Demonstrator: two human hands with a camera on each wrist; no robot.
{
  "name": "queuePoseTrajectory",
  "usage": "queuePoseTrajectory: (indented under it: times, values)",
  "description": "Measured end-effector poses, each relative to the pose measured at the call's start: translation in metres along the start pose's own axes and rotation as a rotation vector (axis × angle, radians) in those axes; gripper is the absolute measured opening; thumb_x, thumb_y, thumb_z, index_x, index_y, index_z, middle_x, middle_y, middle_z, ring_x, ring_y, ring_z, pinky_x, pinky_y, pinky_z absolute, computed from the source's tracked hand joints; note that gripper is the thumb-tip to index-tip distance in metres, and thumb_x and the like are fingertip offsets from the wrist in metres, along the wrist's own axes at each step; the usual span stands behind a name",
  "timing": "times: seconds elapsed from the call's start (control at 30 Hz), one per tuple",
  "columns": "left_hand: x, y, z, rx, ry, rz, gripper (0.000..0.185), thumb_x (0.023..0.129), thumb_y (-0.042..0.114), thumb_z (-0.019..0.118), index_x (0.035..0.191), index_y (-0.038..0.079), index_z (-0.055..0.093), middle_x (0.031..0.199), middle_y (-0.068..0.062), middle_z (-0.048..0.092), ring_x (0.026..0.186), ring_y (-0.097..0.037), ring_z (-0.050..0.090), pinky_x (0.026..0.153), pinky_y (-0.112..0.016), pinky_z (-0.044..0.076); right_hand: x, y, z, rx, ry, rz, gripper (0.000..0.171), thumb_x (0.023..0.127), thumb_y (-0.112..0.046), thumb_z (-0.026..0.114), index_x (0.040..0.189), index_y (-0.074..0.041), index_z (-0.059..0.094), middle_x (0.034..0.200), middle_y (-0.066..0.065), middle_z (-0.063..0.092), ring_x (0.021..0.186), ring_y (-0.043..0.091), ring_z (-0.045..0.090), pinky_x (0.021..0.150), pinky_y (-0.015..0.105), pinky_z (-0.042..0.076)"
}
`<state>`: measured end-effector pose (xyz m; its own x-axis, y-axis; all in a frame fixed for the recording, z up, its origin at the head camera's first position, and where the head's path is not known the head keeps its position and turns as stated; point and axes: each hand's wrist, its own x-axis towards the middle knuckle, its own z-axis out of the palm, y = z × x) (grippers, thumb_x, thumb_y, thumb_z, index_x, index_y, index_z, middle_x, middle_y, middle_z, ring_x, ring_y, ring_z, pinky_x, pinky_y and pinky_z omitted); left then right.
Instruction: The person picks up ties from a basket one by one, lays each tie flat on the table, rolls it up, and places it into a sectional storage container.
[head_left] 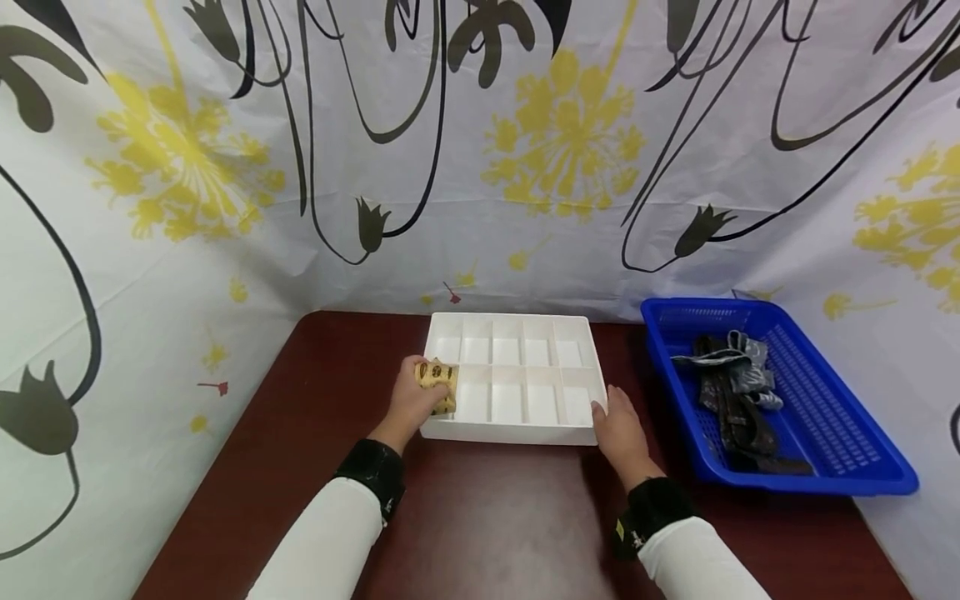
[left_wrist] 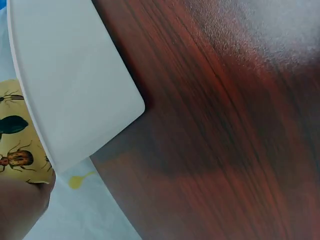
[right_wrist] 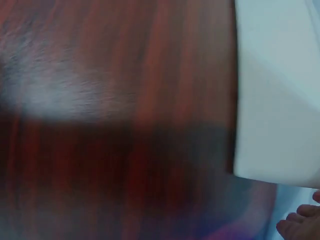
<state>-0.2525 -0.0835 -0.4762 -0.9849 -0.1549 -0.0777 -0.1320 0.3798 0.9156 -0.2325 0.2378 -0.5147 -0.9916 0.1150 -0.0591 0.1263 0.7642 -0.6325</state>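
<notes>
Left hand [head_left: 412, 402] grips yellow bundle [head_left: 438, 377], tray [head_left: 513, 433] lower centre; right hand [head_left: 624, 429], fingers loosely extended, at tray's right edge.

Table [head_left: 480, 517]: passable stretch before the tray. Tray [head_left: 510, 435]: compartments open from above, except front-left, blocked by left hand [head_left: 417, 395] and yellow patterned item [head_left: 444, 375]. Tray-to-blue-basket [head_left: 847, 483] strip: partly occupied by right hand [head_left: 622, 429]. Rear: printed cloth [head_left: 457, 225], barrier just behind tray.
</notes>
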Motion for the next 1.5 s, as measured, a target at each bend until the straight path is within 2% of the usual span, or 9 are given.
queuePoseTrajectory:
  times: [0.27,0.47,0.6,0.77,0.87,1.1,1.27,1.37,1.5]
  values:
    - [0.01,-0.008,0.012,0.105,-0.045,-0.038,0.052,0.082,0.015,0.065,0.129,0.004,0.047,0.104,-0.012,0.057,0.088,-0.022,0.055,0.07,-0.03,0.047,-0.001,0.008,0.009,0.041,0.0,0.0,0.058,0.104,-0.024,0.034,0.146,0.013,0.02,0.15,0.032,0.024,0.138,0.045,0.024,0.112,0.054,0.022]
    - [0.009,-0.017,0.018,0.091,0.04,0.091,0.056,0.087,0.006,0.06,0.139,-0.001,0.04,0.137,-0.021,0.041,0.122,-0.032,0.042,0.101,-0.045,0.038,-0.001,0.007,0.009,0.073,-0.001,0.008,0.056,0.104,-0.024,0.033,0.147,0.01,0.021,0.149,0.03,0.026,0.139,0.042,0.025,0.112,0.053,0.023]
    - [0.009,-0.024,0.016,0.319,0.053,0.222,0.043,0.091,0.006,0.06,0.132,0.001,0.053,0.142,-0.021,0.042,0.138,-0.038,0.025,0.113,-0.052,0.021,-0.001,0.006,0.009,0.074,0.009,0.006,0.055,0.103,-0.022,0.034,0.147,0.011,0.023,0.148,0.031,0.028,0.138,0.043,0.026,0.112,0.053,0.023]
    - [0.005,-0.023,0.024,0.749,0.041,0.341,0.038,0.091,0.005,0.06,0.129,0.003,0.059,0.133,-0.016,0.054,0.134,-0.034,0.035,0.111,-0.044,0.03,-0.001,0.006,0.008,0.065,0.029,-0.004,0.054,0.103,-0.02,0.034,0.145,0.011,0.025,0.145,0.033,0.031,0.136,0.044,0.029,0.111,0.054,0.024]
    - [0.002,-0.018,0.03,0.878,0.01,0.404,0.038,0.091,-0.001,0.056,0.128,0.0,0.058,0.132,-0.018,0.054,0.131,-0.035,0.039,0.109,-0.043,0.034,-0.001,0.006,0.008,0.074,0.042,-0.016,0.053,0.103,-0.019,0.035,0.144,0.012,0.027,0.144,0.033,0.033,0.135,0.044,0.031,0.111,0.053,0.025]
    - [0.002,-0.011,0.039,0.819,-0.194,0.261,0.051,0.093,-0.001,0.039,0.144,-0.004,0.036,0.151,-0.021,0.032,0.142,-0.039,0.02,0.116,-0.046,0.019,-0.002,0.009,0.01,0.112,0.059,-0.008,0.051,0.102,-0.018,0.037,0.144,0.009,0.029,0.143,0.033,0.036,0.134,0.043,0.033,0.11,0.053,0.027]
    - [0.011,-0.007,0.039,0.776,-0.315,0.232,0.053,0.094,0.0,0.034,0.146,-0.007,0.027,0.153,-0.023,0.025,0.144,-0.039,0.012,0.117,-0.046,0.01,-0.004,0.013,0.009,0.131,0.064,0.021,0.051,0.103,-0.02,0.036,0.146,0.007,0.028,0.143,0.031,0.036,0.134,0.043,0.034,0.109,0.053,0.028]
    - [0.015,-0.007,0.038,0.739,-0.35,0.207,0.053,0.094,-0.003,0.032,0.147,-0.007,0.024,0.153,-0.024,0.022,0.144,-0.038,0.01,0.118,-0.045,0.009,-0.004,0.013,0.012,0.144,0.075,0.031,0.051,0.102,-0.02,0.036,0.146,0.006,0.028,0.143,0.031,0.037,0.133,0.043,0.035,0.109,0.054,0.029]
    - [0.017,-0.011,0.033,0.715,-0.326,0.193,0.058,0.091,-0.007,0.032,0.148,-0.007,0.022,0.154,-0.024,0.021,0.145,-0.037,0.009,0.118,-0.045,0.007,0.0,0.009,0.019,0.158,0.1,0.017,0.051,0.102,-0.02,0.039,0.145,0.006,0.031,0.141,0.031,0.04,0.131,0.043,0.038,0.107,0.054,0.031]
